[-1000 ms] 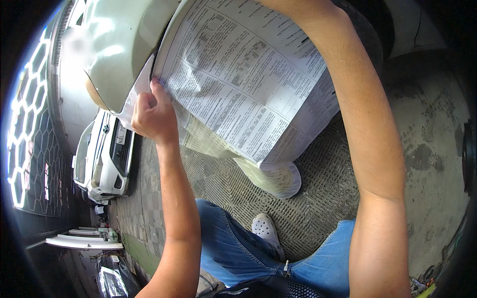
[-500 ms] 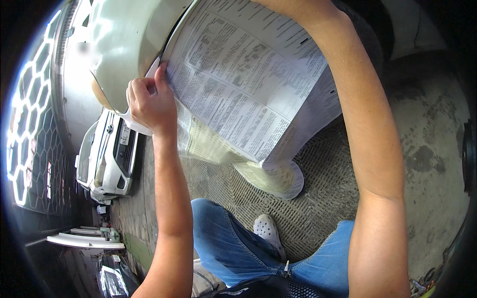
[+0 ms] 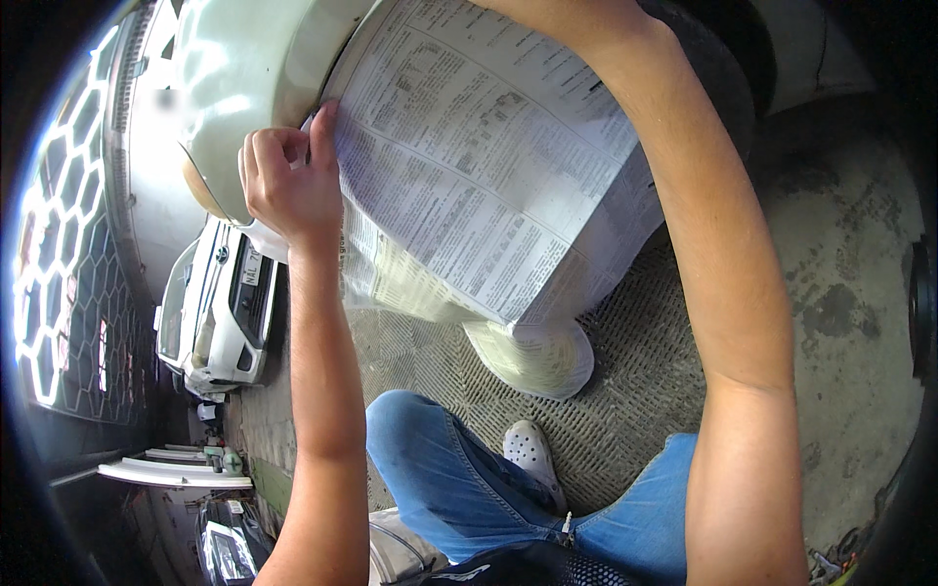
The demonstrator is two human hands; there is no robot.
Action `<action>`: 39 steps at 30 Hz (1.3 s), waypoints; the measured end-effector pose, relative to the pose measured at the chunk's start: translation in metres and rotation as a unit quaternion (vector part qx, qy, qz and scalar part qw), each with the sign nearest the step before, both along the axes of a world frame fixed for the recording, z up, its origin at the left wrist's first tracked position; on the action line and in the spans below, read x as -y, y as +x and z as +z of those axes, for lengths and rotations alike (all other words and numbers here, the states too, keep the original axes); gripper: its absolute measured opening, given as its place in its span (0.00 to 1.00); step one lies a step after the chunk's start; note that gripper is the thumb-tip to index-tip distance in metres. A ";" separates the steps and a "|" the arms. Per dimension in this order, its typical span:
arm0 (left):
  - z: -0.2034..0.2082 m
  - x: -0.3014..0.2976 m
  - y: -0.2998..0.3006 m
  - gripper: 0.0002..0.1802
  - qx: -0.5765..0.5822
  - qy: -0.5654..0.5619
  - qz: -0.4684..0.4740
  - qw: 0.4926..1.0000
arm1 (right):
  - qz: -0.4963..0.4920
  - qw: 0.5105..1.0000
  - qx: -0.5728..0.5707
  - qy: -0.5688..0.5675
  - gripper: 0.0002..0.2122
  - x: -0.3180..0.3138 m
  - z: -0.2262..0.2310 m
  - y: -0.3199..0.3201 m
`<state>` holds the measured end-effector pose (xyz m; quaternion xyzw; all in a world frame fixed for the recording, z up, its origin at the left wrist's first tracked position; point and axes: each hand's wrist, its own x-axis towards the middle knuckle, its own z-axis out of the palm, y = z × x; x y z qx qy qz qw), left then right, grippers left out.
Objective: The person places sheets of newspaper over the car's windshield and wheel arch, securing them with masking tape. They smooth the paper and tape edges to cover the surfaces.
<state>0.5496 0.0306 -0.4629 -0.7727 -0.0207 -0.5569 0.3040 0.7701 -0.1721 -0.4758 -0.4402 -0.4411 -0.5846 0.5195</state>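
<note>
A printed newspaper sheet (image 3: 469, 146) hangs over the wheel area of a pale, glossy car body panel (image 3: 264, 59), its upper left edge running along the panel's rim. My left hand (image 3: 291, 186) is at that edge, its fingers curled and its thumb pressed against the paper beside the panel. Along the top, my right hand (image 3: 557, 15) reaches over the sheet; its fingers are cut off by the frame. Thin clear plastic film (image 3: 391, 278) hangs below the newspaper, with more printed paper (image 3: 532, 356) bunched behind it near the floor.
A white car (image 3: 220, 303) stands at the left. White curved parts (image 3: 176, 474) and a black bag-like bundle (image 3: 230, 542) lie at the lower left. Under me is a ribbed floor mat (image 3: 635, 342), with stained concrete (image 3: 840, 293) at the right. A pale container (image 3: 396, 542) is beside my leg.
My left hand has shifted slightly up and left along the paper's edge. The white strip beside its fingers shows less. My right wrist has moved a little left.
</note>
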 end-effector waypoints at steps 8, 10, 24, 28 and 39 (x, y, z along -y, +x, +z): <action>0.000 -0.003 0.004 0.23 -0.006 0.015 0.014 1.000 | 0.005 1.000 0.015 -0.009 0.10 0.002 -0.001 0.003; -0.001 -0.004 0.005 0.22 -0.004 0.005 -0.005 1.000 | 0.001 1.000 0.003 -0.013 0.10 0.002 -0.001 0.004; -0.002 -0.006 0.015 0.18 0.020 0.015 -0.026 0.999 | -0.048 0.999 -0.006 0.010 0.14 -0.003 -0.002 -0.004; -0.001 -0.006 0.015 0.18 0.020 0.005 -0.021 1.000 | -0.022 1.000 -0.003 0.003 0.14 -0.001 -0.002 -0.002; 0.013 0.008 0.024 0.25 0.012 0.013 -0.029 0.999 | -0.044 0.999 -0.009 -0.004 0.14 -0.002 0.000 -0.002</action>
